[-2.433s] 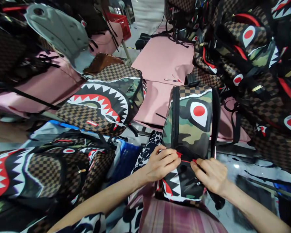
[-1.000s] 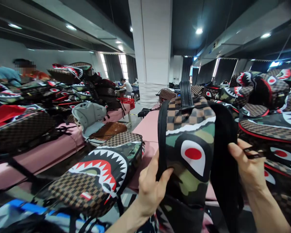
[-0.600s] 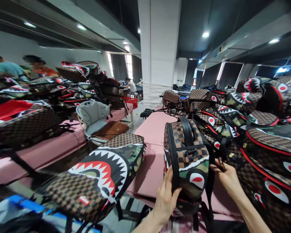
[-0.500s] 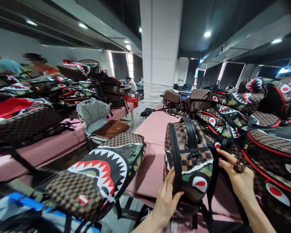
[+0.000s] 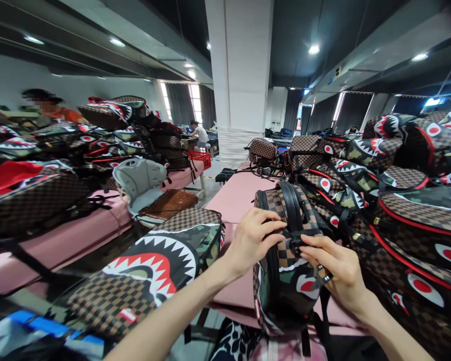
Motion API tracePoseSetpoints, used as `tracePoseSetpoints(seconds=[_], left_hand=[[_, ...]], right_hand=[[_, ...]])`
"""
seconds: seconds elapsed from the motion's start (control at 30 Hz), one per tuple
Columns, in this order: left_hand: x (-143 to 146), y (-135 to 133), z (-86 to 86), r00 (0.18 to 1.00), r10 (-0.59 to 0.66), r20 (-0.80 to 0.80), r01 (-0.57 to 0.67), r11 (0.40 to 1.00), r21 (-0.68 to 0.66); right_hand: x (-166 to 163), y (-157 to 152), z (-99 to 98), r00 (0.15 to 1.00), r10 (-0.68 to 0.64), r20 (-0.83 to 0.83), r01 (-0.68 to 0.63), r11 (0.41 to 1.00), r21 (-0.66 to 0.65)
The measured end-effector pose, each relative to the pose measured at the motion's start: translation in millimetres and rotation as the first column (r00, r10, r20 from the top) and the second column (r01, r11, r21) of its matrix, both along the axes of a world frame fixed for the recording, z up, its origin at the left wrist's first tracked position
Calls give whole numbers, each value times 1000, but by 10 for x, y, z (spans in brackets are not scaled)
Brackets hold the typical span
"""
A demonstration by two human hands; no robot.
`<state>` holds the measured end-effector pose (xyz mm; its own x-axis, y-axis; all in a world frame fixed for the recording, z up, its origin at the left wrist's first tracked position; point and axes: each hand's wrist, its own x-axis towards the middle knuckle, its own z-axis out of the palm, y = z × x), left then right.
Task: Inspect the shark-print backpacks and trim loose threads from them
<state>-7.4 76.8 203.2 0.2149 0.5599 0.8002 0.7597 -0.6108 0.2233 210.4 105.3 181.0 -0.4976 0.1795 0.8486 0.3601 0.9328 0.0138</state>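
Both hands, left (image 5: 252, 239) and right (image 5: 336, 273), half-curled, steady the backpack (image 5: 285, 271) upright at six o'clock, fingering its top handle.

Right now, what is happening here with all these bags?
A person holds a shark-print backpack upright at the edge of a pink table. The left hand grips its checkered top beside the black carry handle, and the right hand rests its fingers on the front, by a strap buckle. Many similar backpacks are piled on the table to the right.
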Motion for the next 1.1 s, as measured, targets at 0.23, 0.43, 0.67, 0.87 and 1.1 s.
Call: tracePoseSetpoints(seconds=[0.23,0.43,0.67,0.87,1.1], left_hand=[[82,156,229,943,-67,-327,60,998,-32],[159,137,63,915,46,-400,1,993,116],[187,184,9,976,-43,-213,61,995,79],[208,168,15,984,-52,-173,66,995,78],[241,177,-17,987,-55,-149,64,996,57]], right_hand=[[78,11,149,993,110,47,-99,975,-198],[172,44,353,985,-164,51,172,961,-217],[187,62,466,926,-320,200,352,924,-153],[111,83,516,934,-247,259,258,966,-8],[63,116,602,895,-272,353,243,962,124]])
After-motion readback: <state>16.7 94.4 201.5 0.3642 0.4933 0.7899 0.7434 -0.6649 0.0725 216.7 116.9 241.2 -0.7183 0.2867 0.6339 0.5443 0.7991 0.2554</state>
